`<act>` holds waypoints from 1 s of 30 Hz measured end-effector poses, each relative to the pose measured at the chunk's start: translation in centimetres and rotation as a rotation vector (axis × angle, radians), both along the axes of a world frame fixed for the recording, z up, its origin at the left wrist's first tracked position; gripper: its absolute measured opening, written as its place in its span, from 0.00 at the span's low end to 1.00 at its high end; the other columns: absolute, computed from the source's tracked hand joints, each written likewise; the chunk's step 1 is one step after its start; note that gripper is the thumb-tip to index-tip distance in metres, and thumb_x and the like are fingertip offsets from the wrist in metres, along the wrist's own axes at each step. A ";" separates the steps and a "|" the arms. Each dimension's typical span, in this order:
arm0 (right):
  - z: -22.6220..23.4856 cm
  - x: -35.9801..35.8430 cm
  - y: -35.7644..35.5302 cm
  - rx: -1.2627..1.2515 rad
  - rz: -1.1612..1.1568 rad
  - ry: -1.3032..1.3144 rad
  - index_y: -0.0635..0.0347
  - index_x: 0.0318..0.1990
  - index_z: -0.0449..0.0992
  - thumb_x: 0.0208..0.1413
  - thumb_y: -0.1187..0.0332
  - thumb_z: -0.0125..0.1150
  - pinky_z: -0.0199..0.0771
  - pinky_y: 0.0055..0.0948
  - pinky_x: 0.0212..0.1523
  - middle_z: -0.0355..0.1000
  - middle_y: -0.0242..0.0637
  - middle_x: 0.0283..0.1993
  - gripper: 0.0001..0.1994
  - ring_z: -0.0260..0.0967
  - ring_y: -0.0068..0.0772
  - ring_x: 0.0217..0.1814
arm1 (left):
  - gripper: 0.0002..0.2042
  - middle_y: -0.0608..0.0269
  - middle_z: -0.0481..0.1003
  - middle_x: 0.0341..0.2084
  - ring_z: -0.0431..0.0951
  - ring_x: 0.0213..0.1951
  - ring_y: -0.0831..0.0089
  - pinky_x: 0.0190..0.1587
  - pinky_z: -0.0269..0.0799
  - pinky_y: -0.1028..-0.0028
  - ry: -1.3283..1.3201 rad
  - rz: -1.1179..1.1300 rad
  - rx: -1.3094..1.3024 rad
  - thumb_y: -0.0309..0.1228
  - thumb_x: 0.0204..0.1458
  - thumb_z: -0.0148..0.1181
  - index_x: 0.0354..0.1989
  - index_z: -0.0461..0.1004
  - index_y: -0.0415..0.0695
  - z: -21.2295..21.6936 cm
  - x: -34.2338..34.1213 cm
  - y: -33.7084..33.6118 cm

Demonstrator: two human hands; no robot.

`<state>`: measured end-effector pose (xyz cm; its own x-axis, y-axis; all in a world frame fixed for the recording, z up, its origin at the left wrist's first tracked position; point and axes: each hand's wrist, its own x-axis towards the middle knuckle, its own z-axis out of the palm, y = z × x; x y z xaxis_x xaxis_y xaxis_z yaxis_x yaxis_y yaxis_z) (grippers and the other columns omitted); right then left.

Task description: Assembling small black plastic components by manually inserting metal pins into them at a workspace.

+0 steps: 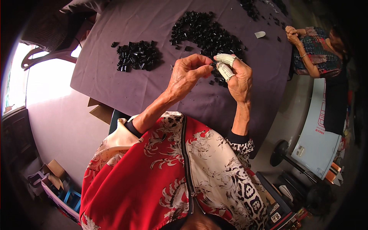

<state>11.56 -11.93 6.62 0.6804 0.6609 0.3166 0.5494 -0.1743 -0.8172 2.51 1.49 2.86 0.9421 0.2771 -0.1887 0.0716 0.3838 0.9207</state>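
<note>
1. Your left hand [186,73] has thumb and forefinger pinched together on a small black piece [214,64], most of it hidden by your fingertips.
2. Your right hand [240,78] meets it from 3 o'clock, its thumb and forefinger, in pale finger covers [225,72], closed on the same piece.
3. The piece is above the table, between both sets of fingertips; the sliver that shows seems to run roughly from 9 to 3 o'clock. You cannot tell which end is which.
4. Taking your fingertips as the clock's centre, the large black pile [199,32] spreads around 12 o'clock, its pieces pointing every way.
5. The small black pile [137,56] sits at 9 o'clock on the purple tablecloth [153,92], its pieces equally mixed in direction.
6. A loose pale cover [260,34] lies at 2 o'clock; a co-worker [318,51] is near 3.
</note>
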 end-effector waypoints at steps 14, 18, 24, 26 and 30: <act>-0.1 -0.4 0.2 -0.074 -0.053 -0.229 0.68 0.35 0.74 0.43 0.81 0.52 0.72 0.32 0.32 0.73 0.45 0.31 0.10 0.72 0.44 0.31 | 0.08 0.64 0.76 0.27 0.74 0.30 0.80 0.36 0.70 0.79 0.027 0.023 0.001 0.25 0.50 0.60 0.37 0.74 0.36 0.2 -0.1 -0.2; -0.1 -0.4 0.1 -0.095 -0.040 -0.147 0.68 0.34 0.74 0.43 0.82 0.51 0.71 0.32 0.31 0.72 0.45 0.31 0.09 0.72 0.44 0.31 | 0.09 0.65 0.75 0.23 0.72 0.26 0.82 0.30 0.68 0.82 -0.001 0.052 -0.047 0.26 0.49 0.59 0.37 0.75 0.34 0.0 -0.2 -0.5; -0.4 -0.5 0.1 -0.108 -0.035 -0.169 0.68 0.32 0.73 0.41 0.83 0.50 0.70 0.34 0.30 0.72 0.45 0.29 0.09 0.71 0.46 0.30 | 0.09 0.64 0.75 0.22 0.72 0.25 0.82 0.30 0.68 0.81 0.014 0.052 0.032 0.26 0.49 0.60 0.36 0.75 0.34 -0.2 -0.2 -0.7; -0.4 -0.5 0.1 -0.122 -0.024 -0.170 0.69 0.32 0.73 0.40 0.83 0.50 0.70 0.35 0.30 0.71 0.46 0.29 0.09 0.71 0.46 0.30 | 0.08 0.64 0.76 0.24 0.73 0.27 0.81 0.33 0.69 0.80 0.022 0.038 0.017 0.26 0.49 0.60 0.36 0.75 0.34 -0.2 -0.2 -0.5; -0.8 -0.5 0.2 -0.131 -0.033 -0.215 0.68 0.31 0.73 0.40 0.83 0.49 0.70 0.36 0.29 0.71 0.46 0.29 0.09 0.70 0.48 0.29 | 0.08 0.63 0.76 0.25 0.74 0.28 0.79 0.35 0.70 0.79 0.051 0.002 -0.002 0.27 0.50 0.60 0.36 0.75 0.35 0.1 -0.2 -0.6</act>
<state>11.04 -11.70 5.81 0.6284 0.6846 0.3693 0.7005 -0.2916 -0.6513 2.33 0.91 3.00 0.9308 0.2784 -0.2368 0.1174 0.3860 0.9150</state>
